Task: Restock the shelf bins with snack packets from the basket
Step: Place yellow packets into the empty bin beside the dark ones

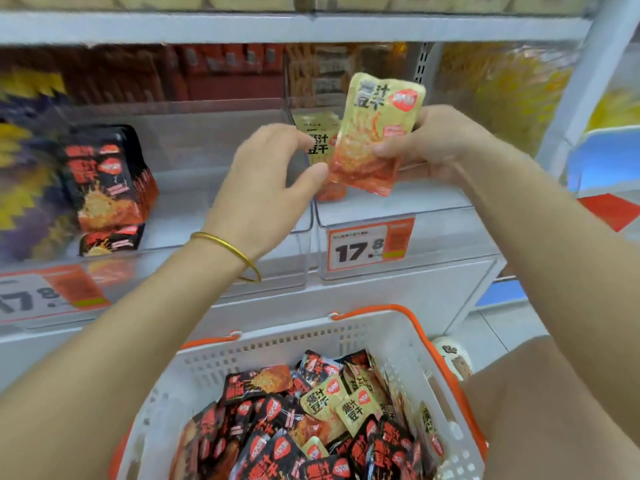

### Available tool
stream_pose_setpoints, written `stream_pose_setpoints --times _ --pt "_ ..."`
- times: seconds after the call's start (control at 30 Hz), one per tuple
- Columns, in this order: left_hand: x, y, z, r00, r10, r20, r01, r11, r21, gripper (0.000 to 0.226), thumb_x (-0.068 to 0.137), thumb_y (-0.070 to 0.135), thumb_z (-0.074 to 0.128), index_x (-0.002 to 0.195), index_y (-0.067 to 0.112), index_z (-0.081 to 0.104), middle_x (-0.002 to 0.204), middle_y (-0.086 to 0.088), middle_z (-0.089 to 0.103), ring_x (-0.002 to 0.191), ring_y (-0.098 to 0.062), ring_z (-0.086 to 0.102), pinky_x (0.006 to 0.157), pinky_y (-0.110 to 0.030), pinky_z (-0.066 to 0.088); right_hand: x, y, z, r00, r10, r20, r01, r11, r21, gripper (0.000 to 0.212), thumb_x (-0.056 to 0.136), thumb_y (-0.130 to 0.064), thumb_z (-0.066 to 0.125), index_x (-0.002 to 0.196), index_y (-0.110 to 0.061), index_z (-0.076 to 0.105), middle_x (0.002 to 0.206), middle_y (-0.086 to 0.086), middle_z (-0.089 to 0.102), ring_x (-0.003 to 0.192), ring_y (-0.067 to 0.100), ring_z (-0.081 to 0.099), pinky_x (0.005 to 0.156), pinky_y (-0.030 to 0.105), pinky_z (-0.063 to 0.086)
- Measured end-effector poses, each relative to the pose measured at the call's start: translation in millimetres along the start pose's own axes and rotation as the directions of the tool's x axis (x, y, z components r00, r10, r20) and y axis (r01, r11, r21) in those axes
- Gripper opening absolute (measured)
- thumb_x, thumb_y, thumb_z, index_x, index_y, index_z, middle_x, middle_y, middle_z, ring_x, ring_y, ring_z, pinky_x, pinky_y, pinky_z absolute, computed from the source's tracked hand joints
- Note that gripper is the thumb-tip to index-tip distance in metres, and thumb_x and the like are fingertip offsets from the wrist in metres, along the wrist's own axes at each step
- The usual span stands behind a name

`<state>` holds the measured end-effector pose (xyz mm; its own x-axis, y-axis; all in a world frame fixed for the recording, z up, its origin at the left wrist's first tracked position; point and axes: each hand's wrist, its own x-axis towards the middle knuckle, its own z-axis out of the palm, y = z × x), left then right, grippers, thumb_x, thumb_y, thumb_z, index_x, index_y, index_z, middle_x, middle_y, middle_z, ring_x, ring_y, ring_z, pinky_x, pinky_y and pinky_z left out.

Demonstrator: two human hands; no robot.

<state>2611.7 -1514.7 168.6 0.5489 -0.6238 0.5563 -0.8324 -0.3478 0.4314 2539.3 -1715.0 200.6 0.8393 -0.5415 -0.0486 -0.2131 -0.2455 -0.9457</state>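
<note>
Yellow snack packet [377, 133]: being held above the clear bin [450, 237], right hand [433, 147] pinching its right edge, thumb in front. Left hand [263, 181]: fingers curling at its lower-left corner; hold unclear. Basket [263, 344]: sitting below the bin.

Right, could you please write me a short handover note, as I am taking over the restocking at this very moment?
Right hand grips a yellow packet upright before the right bin. Left hand is at its lower corner; grip unclear.
Done: a second yellow packet stands behind it, seemingly in that bin; black packets stand in the left bin.
Left: place the held packet, then empty the basket, which holds a heap of black and yellow packets.
</note>
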Motion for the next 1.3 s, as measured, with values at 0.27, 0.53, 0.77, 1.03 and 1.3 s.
stream_pose_setpoints --times 0.27,0.53,0.77,1.03,1.3 --pt "4 -11 19 0.995 0.015 0.094 -0.026 0.993 0.119 0.047 0.083 0.036 0.045 0.121 0.012 0.056 0.14 -0.007 0.045 0.131 -0.022 0.04 0.105 -0.034 0.033 83 37 45 0.975 0.22 -0.04 -0.219 0.904 -0.366 0.049 0.071 -0.014 0.082 0.113 -0.001 0.06 0.106 0.014 0.068 0.095 0.027 0.066 0.084 0.041 0.055" --pt "3 -15 21 0.997 0.032 0.07 -0.037 0.997 0.074 0.04 0.087 0.031 0.052 0.122 0.014 0.056 0.14 -0.006 0.045 0.133 -0.018 0.037 0.104 -0.021 0.025 109 39 61 0.996 0.076 -0.041 -0.086 0.856 -0.51 0.025 0.074 -0.018 0.079 0.081 -0.011 0.056 0.093 0.012 0.073 0.065 0.021 0.067 0.053 0.029 0.058" --pt "3 -15 21 0.997 0.024 0.073 -0.029 0.998 0.062 0.04 0.088 0.034 0.05 0.123 0.016 0.054 0.143 -0.004 0.042 0.135 -0.017 0.034 0.107 -0.023 0.024 108 44 63 0.99 0.141 -0.028 -0.14 0.906 -0.398 0.046 0.077 -0.019 0.078 0.112 0.0 0.057 0.099 0.018 0.07 0.079 0.028 0.071 0.068 0.041 0.06" --pt "1 -13 20 0.998 0.019 0.065 -0.023 0.998 0.057 0.038 0.093 0.029 0.053 0.129 0.018 0.051 0.148 0.0 0.036 0.138 -0.014 0.029 0.109 -0.026 0.024 102 42 60 0.99 0.134 -0.04 -0.139 0.939 -0.314 0.034 0.077 -0.023 0.078 0.088 -0.008 0.05 0.102 0.017 0.068 0.086 0.029 0.07 0.077 0.042 0.058" --pt "-20 -4 9 0.988 0.124 -0.092 -0.123 0.992 0.015 0.036 0.091 0.029 0.046 0.12 0.012 0.057 0.136 -0.006 0.047 0.127 -0.019 0.04 0.103 -0.023 0.027 48 1 30 0.995 0.033 -0.093 -0.069 0.908 -0.412 0.043 0.076 -0.021 0.079 0.097 -0.008 0.043 0.082 0.008 0.058 0.063 0.019 0.066 0.052 0.029 0.056"
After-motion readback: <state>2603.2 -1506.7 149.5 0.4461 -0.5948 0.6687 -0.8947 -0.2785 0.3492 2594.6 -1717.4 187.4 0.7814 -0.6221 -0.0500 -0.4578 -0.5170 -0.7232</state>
